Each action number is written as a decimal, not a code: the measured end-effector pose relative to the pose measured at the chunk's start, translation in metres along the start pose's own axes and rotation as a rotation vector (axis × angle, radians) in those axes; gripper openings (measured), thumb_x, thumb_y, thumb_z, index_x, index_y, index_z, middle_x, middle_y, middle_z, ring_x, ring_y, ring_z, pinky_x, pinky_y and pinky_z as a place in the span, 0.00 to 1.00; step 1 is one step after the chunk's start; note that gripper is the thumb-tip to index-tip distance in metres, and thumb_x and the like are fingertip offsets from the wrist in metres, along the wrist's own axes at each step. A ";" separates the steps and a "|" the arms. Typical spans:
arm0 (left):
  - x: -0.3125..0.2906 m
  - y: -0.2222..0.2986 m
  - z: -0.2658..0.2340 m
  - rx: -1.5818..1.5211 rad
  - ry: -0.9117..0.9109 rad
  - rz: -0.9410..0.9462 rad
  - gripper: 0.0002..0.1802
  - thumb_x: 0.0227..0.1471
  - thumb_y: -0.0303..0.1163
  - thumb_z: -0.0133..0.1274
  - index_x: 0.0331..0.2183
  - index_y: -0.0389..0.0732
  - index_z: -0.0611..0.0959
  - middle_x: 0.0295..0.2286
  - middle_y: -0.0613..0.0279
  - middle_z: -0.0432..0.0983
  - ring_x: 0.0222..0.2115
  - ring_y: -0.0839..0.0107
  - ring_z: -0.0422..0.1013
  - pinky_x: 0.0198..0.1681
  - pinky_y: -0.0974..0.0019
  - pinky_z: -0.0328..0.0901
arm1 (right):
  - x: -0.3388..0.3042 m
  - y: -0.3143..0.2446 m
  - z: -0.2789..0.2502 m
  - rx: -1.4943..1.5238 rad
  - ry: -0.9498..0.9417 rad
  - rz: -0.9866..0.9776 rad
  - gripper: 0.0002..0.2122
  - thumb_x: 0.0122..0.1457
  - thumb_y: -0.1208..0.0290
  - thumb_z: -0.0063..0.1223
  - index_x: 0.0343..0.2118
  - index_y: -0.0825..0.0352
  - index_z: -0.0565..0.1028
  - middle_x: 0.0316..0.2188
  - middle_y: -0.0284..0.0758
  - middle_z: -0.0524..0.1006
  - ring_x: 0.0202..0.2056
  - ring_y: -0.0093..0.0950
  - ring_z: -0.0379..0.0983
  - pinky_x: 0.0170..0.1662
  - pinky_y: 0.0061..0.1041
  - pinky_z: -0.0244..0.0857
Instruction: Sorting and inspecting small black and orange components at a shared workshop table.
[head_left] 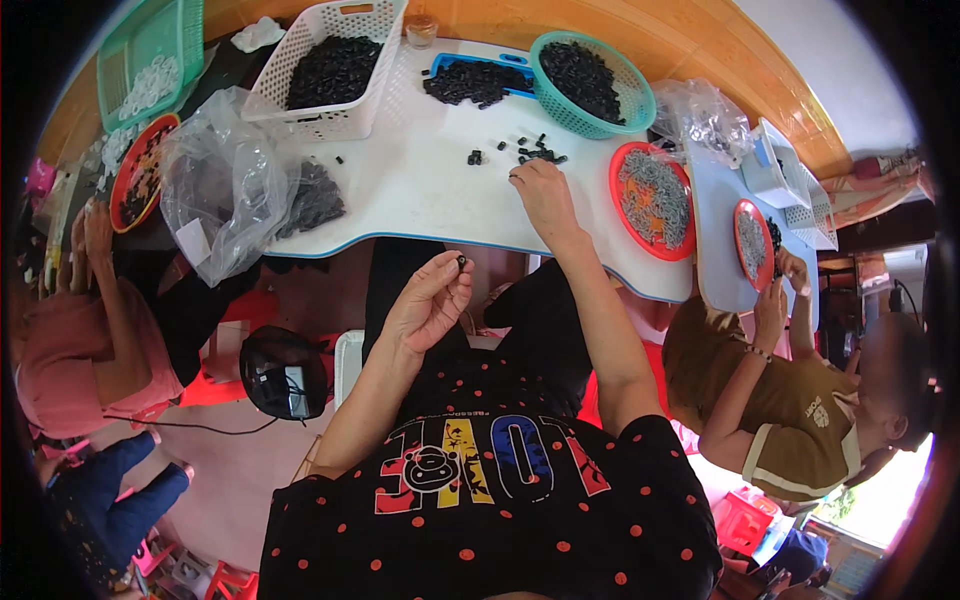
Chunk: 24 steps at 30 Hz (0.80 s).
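My left hand [432, 298] is raised in front of the table edge. Its thumb and forefinger pinch a small black cylindrical piece [461, 261]. Over the white table [420, 190], my right hand [545, 205] reaches beside a loose group of small black cylindrical pieces [541, 154]. The right fingers are curled down and drawn together; their tips are partly hidden, so what they hold cannot be made out. A few more black pieces [475, 157] lie just left of that hand. To its right is a red round tray [617, 200] with many small grey pieces.
At the back stand a white basket [365, 112], a blue tray [437, 64] and a green basket [640, 110], all with black pieces. A clear plastic bag [215, 190] lies at left. Co-workers sit left [75, 350] and right [760, 390]. A black fan-like round object [283, 372] is low left.
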<state>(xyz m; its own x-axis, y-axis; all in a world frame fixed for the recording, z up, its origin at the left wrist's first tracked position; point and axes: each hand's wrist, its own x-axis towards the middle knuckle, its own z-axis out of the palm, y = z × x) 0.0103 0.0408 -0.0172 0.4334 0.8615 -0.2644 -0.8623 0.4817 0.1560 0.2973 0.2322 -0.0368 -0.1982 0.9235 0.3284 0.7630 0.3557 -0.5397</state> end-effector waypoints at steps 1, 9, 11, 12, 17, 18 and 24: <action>-0.002 0.000 0.001 0.001 0.031 0.018 0.12 0.82 0.23 0.68 0.62 0.37 0.91 0.53 0.49 0.94 0.47 0.65 0.91 0.53 0.64 0.90 | -0.006 -0.019 -0.011 0.137 -0.014 0.063 0.08 0.76 0.73 0.74 0.52 0.65 0.96 0.45 0.38 0.90 0.48 0.35 0.87 0.56 0.40 0.81; -0.011 0.007 0.019 0.045 0.033 0.138 0.11 0.80 0.23 0.70 0.59 0.35 0.95 0.52 0.51 0.96 0.49 0.67 0.92 0.56 0.66 0.89 | -0.072 -0.164 -0.085 0.859 -0.201 0.203 0.12 0.77 0.76 0.76 0.59 0.68 0.96 0.50 0.35 0.95 0.45 0.22 0.86 0.54 0.28 0.79; -0.014 0.007 0.026 0.076 0.043 0.186 0.11 0.80 0.22 0.70 0.59 0.35 0.95 0.52 0.51 0.96 0.49 0.67 0.93 0.57 0.66 0.90 | -0.080 -0.175 -0.089 0.937 -0.233 0.221 0.12 0.77 0.77 0.76 0.60 0.68 0.96 0.49 0.34 0.95 0.45 0.22 0.86 0.54 0.27 0.79; -0.015 0.007 0.028 0.074 0.047 0.185 0.11 0.80 0.22 0.70 0.59 0.35 0.95 0.52 0.51 0.96 0.49 0.67 0.93 0.57 0.66 0.90 | -0.083 -0.180 -0.088 1.001 -0.228 0.250 0.12 0.77 0.78 0.76 0.60 0.68 0.96 0.49 0.34 0.94 0.46 0.22 0.87 0.54 0.26 0.79; -0.018 0.005 0.027 0.194 0.037 0.251 0.11 0.81 0.23 0.69 0.59 0.37 0.95 0.50 0.53 0.96 0.47 0.67 0.91 0.57 0.64 0.88 | -0.093 -0.182 -0.082 1.024 -0.255 0.298 0.13 0.77 0.79 0.77 0.61 0.68 0.96 0.49 0.34 0.94 0.49 0.22 0.88 0.54 0.24 0.79; -0.019 0.006 0.028 0.193 0.039 0.250 0.11 0.81 0.23 0.69 0.59 0.37 0.95 0.50 0.53 0.96 0.47 0.67 0.91 0.57 0.64 0.88 | -0.094 -0.183 -0.081 0.940 -0.239 0.270 0.13 0.77 0.78 0.77 0.61 0.68 0.96 0.49 0.34 0.94 0.49 0.22 0.88 0.53 0.25 0.80; -0.024 0.008 0.030 0.324 0.049 0.337 0.11 0.78 0.20 0.71 0.57 0.35 0.98 0.48 0.53 0.96 0.44 0.65 0.90 0.54 0.61 0.87 | -0.098 -0.193 -0.080 0.680 -0.165 0.159 0.14 0.75 0.77 0.79 0.61 0.66 0.97 0.48 0.37 0.95 0.45 0.23 0.90 0.48 0.25 0.81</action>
<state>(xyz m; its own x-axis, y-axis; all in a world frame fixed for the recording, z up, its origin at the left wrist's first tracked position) 0.0012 0.0291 0.0186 0.1230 0.9737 -0.1917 -0.8236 0.2080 0.5277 0.2189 0.0610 0.0975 -0.2481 0.9621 0.1131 0.2491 0.1762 -0.9523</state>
